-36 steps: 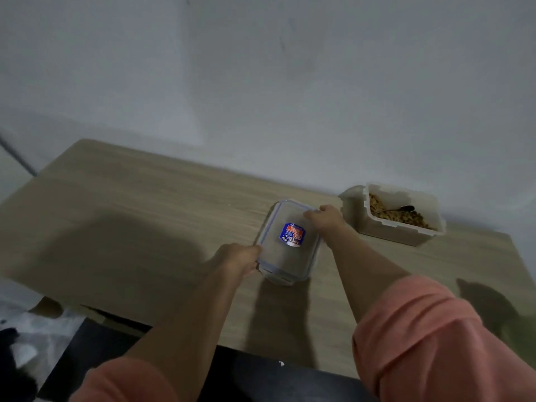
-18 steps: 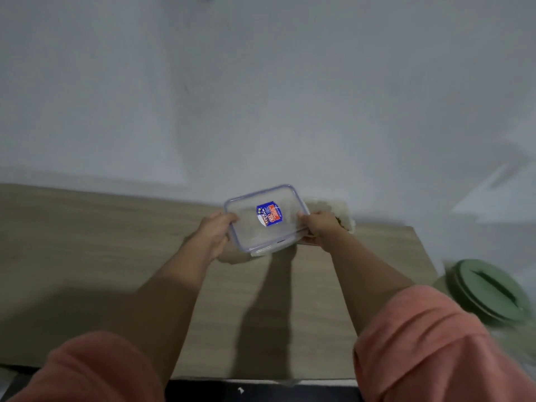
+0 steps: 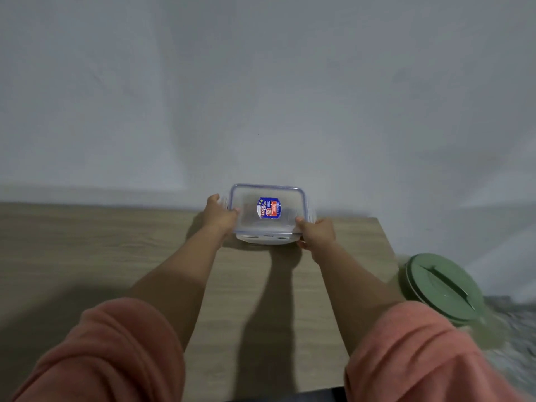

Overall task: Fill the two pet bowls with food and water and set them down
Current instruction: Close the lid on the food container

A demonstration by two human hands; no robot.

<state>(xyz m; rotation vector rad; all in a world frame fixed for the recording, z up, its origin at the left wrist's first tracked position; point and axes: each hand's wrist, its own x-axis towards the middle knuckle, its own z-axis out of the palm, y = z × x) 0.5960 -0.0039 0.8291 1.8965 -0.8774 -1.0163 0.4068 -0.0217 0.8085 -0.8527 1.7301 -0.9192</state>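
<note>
- Fingers (image 3: 232, 211) of the left hand (image 3: 218, 215) and right hand (image 3: 316, 234) grasp the clear rectangular plastic lid (image 3: 268, 211), blue-rimmed with a blue-and-red sticker.
- Lid sits on the white plastic food container (image 3: 268, 240) at the wooden counter (image 3: 101, 250)'s far edge.
- Step, likely: closing the food container; next, press the clips down evenly.

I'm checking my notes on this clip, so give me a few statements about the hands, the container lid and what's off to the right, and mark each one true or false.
1. Both hands hold the clear container lid. True: the left hand grips its left edge and the right hand its near right corner, on the clear container lid.
2. The lid bears a blue and red sticker. True.
3. The lid lies flat on bare table, far from any container. False: it sits over a white container on the wooden table.
4. A red round lid lies to the right. False: the round lid is green.
</note>
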